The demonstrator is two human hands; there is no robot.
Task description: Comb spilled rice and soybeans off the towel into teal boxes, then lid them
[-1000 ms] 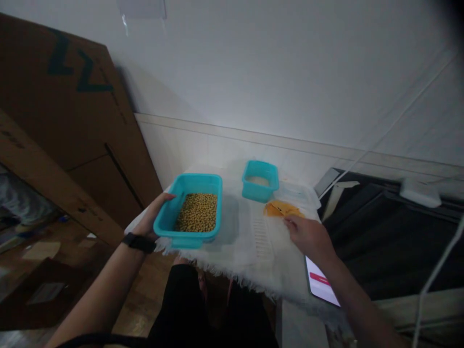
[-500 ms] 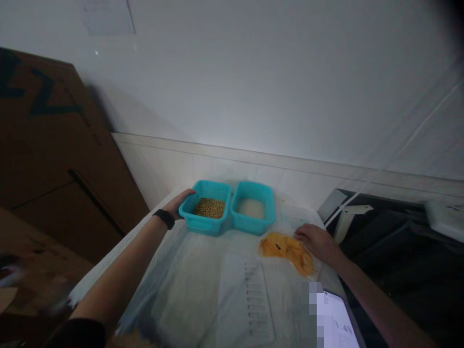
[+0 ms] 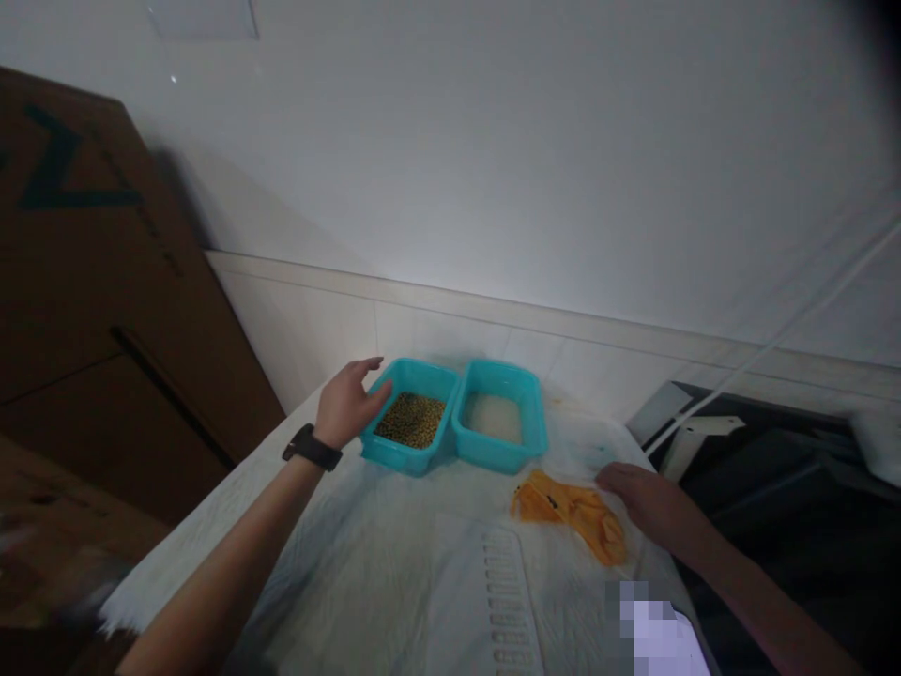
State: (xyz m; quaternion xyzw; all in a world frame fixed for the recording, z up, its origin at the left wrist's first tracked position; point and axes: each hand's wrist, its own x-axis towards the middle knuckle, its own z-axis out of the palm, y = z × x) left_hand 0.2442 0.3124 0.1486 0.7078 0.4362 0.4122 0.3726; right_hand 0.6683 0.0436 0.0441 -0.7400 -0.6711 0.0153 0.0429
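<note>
My left hand (image 3: 344, 406), with a dark watch on its wrist, is raised beside the left turquoise plastic bin (image 3: 394, 457). Its thumb and fingers are spread at the bin's near-left rim, holding nothing. Yellowish beans (image 3: 415, 420) cover that bin's floor. A second turquoise bin (image 3: 499, 455) stands close on the right, with white grains (image 3: 495, 416) inside that look like rice. Next to a crumpled orange-yellow cloth item (image 3: 573, 512), my right hand (image 3: 637, 498) rests low, fingers stretched towards its upper right edge. Whether the fingertips touch it is unclear.
A white slotted plastic board (image 3: 468, 601) lies on the pale cloth-covered table (image 3: 352, 573). Near the right edge is a partly pixelated phone (image 3: 668, 638). A large cardboard box (image 3: 91, 282) stands left, the wall behind. Dark material (image 3: 795, 526) and a white cord (image 3: 774, 333) are at right.
My left hand has let go of the left bin's rim and lifted, its fingers spreading. My right hand stays by the orange-yellow cloth item. The whole view has shifted slightly.
</note>
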